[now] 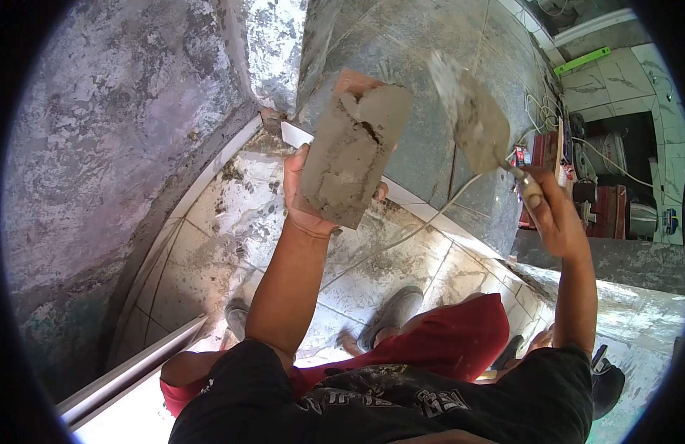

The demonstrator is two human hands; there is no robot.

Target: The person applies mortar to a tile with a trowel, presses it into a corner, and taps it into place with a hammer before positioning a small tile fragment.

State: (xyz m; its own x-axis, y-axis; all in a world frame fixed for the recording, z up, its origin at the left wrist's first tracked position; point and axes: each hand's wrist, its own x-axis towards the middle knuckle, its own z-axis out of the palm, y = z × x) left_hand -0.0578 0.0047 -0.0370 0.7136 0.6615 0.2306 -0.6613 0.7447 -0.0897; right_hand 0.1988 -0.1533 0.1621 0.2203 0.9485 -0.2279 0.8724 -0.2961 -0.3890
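Observation:
My left hand (301, 200) is wrapped round a flat rectangular brick or tile (350, 159) from beneath, its fingers showing at both sides. Wet grey mortar covers most of its upper face, with a dark crack near the middle, and a reddish corner shows at the top. To the right, my right hand (553, 214) grips the handle of a trowel (479, 122). The trowel's blade points up and left, smeared with mortar and slightly blurred at the tip. It is held apart from the brick.
A rough plastered wall (128, 118) rises at the left. A pale cable (431, 218) crosses the stained tile floor (283, 200). At the right are a green level (582, 61), reddish boxes and a dark opening. A metal rail (135, 366) lies at the lower left.

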